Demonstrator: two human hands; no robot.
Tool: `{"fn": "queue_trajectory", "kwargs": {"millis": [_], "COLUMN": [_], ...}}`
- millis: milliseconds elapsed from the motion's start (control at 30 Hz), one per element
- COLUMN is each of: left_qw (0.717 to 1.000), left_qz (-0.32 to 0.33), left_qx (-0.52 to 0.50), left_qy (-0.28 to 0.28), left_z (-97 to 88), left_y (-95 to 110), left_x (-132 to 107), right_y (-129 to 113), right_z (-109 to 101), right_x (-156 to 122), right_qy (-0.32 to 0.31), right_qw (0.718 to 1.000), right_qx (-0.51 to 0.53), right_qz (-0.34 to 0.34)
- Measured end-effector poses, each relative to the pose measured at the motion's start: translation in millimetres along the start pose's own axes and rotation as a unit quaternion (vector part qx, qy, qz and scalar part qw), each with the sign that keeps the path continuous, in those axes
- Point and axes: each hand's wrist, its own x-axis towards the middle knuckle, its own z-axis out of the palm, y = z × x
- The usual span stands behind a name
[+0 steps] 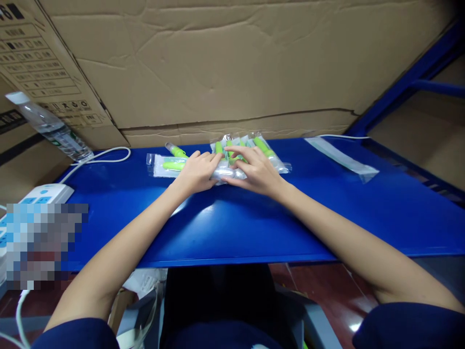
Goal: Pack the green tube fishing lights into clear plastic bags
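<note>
A long clear plastic packet (160,167) lies across the table's back half, with a light-green piece and a clear tube-like part inside. My left hand (198,172) is closed over its middle, the fingers pressed together. Around the clear right part of the packet, my right hand (256,169) curls with thumb and fingers apart on either side of it. Several similar packets with green pieces (259,143) are heaped just behind my hands, partly covered by them. A loose green piece with a clear tip (176,150) rests behind my left hand.
A flat clear-and-white packet (343,157) lies on the blue table (218,228) to the right. On the left are a plastic water bottle (54,131), a white cable (109,157) and a power strip (47,194). Large cardboard (218,72) stands behind the table.
</note>
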Motion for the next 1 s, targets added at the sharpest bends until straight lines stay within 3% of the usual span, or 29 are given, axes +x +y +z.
{"fn": "queue_trajectory", "kwargs": {"millis": [233, 467, 733, 833, 1000], "left_qw": [0.999, 1.000, 0.999, 0.998, 0.992], "left_qz": [0.034, 0.001, 0.003, -0.029, -0.092], "left_qx": [0.001, 0.000, -0.030, -0.054, -0.084], "left_qy": [0.019, -0.001, 0.010, 0.006, 0.024], "left_z": [2.3, 5.1, 5.6, 0.2, -5.8], "left_y": [6.2, -4.7, -2.9, -3.4, -2.7], "left_x": [0.5, 1.4, 0.6, 1.5, 2.9], "right_y": [-9.6, 4.7, 4.6, 3.2, -7.0], "right_z": [8.8, 7.2, 10.6, 10.6, 8.2], "right_x": [-3.2, -0.4, -1.0, 2.3, 8.4], "right_qy": [0.035, 0.011, 0.049, 0.059, 0.018], "right_qw": [0.999, 0.997, 0.986, 0.954, 0.830], "right_qx": [0.000, 0.077, 0.133, 0.238, 0.463], "right_qz": [0.030, -0.011, 0.084, 0.175, 0.310]}}
